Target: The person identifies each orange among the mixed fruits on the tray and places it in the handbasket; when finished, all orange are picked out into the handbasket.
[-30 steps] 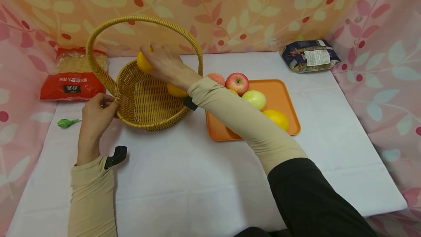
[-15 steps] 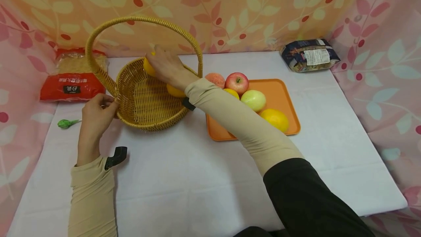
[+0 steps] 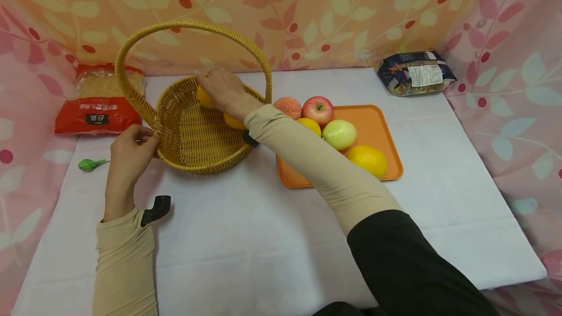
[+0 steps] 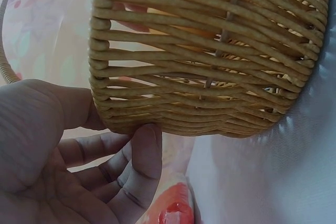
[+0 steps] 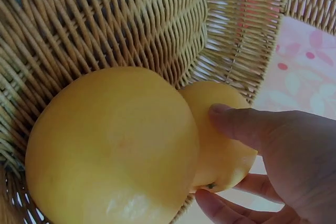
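A woven wicker basket point(image 3: 206, 167) with a tall arched handle stands left of the middle of the table. My left hand point(image 3: 131, 152) pinches its left rim; the left wrist view shows the fingers at the wicker edge point(image 4: 157, 114). Inside the basket's back part, my right hand point(image 3: 226, 89) grips a smooth yellow-orange fruit point(image 5: 220, 163), thumb on one side and fingers on the other. A second, similar fruit point(image 5: 110, 150) lies beside it in the basket and looks larger in the right wrist view. From the head, both fruits are partly hidden by the right hand.
Right of the basket is an orange tray point(image 3: 371, 116) with a red apple point(image 3: 318, 110), a pale green fruit point(image 3: 339, 134) and yellow fruits point(image 3: 368, 161). A rough pinkish fruit point(image 3: 287, 107) sits by its corner. A red bag point(image 3: 96, 116), green item point(image 3: 90, 165) and dark packet point(image 3: 414, 74) lie around.
My right hand has moved slightly right and down, bringing the yellow-orange fruit lower into the basket. The left hand keeps its place on the rim.
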The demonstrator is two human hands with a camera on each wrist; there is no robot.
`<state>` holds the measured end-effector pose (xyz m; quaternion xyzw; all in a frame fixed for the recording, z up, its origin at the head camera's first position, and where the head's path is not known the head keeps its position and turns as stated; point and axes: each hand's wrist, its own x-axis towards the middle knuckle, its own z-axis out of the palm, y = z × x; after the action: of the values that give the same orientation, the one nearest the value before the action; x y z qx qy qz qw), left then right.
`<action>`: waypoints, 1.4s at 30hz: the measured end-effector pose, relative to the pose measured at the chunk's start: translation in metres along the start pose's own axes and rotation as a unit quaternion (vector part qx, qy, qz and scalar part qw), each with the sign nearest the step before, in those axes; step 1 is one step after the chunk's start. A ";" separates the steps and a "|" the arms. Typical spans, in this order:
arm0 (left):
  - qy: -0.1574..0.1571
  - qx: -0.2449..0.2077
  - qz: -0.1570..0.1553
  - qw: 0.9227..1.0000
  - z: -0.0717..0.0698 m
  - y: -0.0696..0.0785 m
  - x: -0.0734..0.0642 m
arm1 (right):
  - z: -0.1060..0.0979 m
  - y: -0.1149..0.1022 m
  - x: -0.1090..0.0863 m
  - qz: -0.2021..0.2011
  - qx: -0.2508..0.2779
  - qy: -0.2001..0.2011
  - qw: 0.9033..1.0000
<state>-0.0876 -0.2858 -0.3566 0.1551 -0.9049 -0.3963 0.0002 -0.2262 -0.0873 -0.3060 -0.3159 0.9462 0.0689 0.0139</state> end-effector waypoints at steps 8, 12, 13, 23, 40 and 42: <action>-0.002 -0.001 0.004 1.000 -0.001 0.001 -0.001 | -0.002 -0.007 0.004 0.019 0.008 -0.066 0.998; -0.002 0.001 0.001 1.000 -0.001 0.001 -0.001 | -0.002 -0.008 0.005 0.015 0.002 -0.077 0.997; -0.002 0.001 0.000 1.000 0.000 0.001 -0.001 | -0.001 -0.008 0.004 0.013 0.000 -0.079 0.997; -0.009 0.002 -0.007 1.000 0.000 0.001 0.000 | -0.003 -0.004 0.001 -0.006 0.013 -0.066 0.998; -0.016 0.001 -0.013 1.000 0.000 -0.002 0.001 | -0.005 -0.007 -0.002 -0.007 0.012 -0.073 0.997; -0.016 -0.001 -0.013 1.000 0.000 -0.001 0.001 | -0.005 -0.007 -0.002 -0.004 0.013 -0.072 0.997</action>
<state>-0.0878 -0.2865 -0.3574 0.1603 -0.9024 -0.3994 -0.0193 -0.2207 -0.0922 -0.3020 -0.3134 0.9424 0.0789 0.0865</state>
